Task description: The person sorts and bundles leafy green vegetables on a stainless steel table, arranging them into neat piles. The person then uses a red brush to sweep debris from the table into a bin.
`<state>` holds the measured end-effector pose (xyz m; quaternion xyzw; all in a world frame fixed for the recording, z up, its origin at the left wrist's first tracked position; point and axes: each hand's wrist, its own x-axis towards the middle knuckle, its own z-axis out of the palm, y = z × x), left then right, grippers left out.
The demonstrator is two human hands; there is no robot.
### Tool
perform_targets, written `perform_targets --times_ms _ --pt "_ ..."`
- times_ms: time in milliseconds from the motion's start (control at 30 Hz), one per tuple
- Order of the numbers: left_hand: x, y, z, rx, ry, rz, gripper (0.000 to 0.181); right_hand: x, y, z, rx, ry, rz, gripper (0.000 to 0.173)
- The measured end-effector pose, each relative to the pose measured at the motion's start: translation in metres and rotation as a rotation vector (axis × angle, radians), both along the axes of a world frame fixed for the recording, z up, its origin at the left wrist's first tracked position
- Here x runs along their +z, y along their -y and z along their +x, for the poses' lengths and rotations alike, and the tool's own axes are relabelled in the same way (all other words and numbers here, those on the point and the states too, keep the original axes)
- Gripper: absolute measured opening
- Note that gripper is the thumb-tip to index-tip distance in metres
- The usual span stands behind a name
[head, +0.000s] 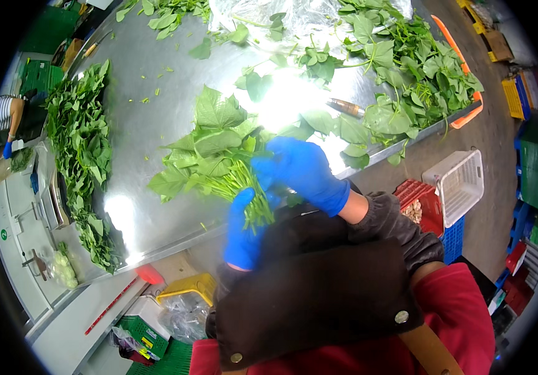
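My left hand (244, 234), in a blue glove, grips the lower stems of a bunch of leafy greens (217, 159) at the near edge of a metal table (137, 93). Gloved in blue as well, my right hand (304, 171) is at the upper right side of the bunch; its fingertips are blurred against the stems and leaves, so its grip is unclear. Loose leafy stems (414, 70) lie heaped at the table's right side. A long row of greens (84, 159) lies on the left. A knife with a wooden handle (347, 107) rests among leaves right of my right hand.
Clear plastic sheeting (287, 21) lies at the table's far side. Another knife (91, 49) is at the far left. Below the right edge stand a white basket (461, 187) and a red crate (414, 192). A yellow crate (194, 286) sits below the near edge. A person (11, 112) works at far left.
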<state>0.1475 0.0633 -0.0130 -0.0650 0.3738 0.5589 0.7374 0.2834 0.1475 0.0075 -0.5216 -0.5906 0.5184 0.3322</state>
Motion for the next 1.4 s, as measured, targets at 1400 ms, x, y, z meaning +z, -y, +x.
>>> perform_targets --times_ms 1400 --pt "-0.028 -0.018 -0.040 0.283 0.038 0.004 0.027 -0.010 -0.024 -0.042 0.018 -0.124 0.051 0.041"
